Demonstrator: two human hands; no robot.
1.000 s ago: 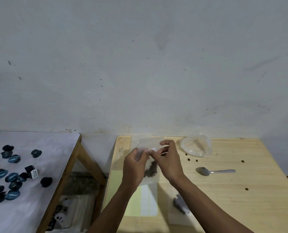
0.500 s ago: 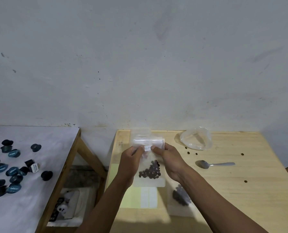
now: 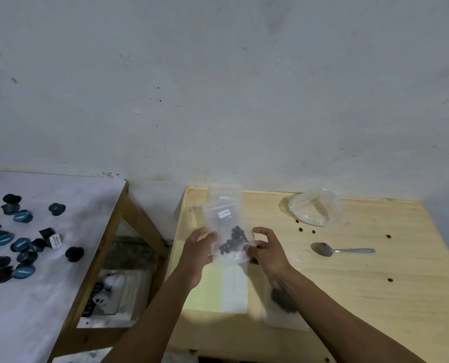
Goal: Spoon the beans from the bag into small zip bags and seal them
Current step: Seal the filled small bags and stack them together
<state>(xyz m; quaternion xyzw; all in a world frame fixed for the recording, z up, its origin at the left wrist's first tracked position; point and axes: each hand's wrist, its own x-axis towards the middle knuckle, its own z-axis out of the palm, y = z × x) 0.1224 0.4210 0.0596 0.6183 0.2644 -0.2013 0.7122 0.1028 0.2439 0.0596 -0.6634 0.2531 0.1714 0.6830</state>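
Observation:
A small clear zip bag with a white label and a clump of dark beans hangs upright above the wooden table. My left hand holds its lower left edge. My right hand pinches its lower right corner. A crumpled clear bag lies at the table's back, with a few loose beans in front of it. A metal spoon lies to the right. Another small bag with beans lies flat under my right forearm.
A pale yellow and white sheet lies on the table below my hands. To the left stands a white-covered table with several dark capsules. A gap with packages on the floor separates the two tables. The wall is close behind.
My hands slid from the bag's top edge down to its lower corners, and the bag now stands taller above them. The camera view shifted slightly.

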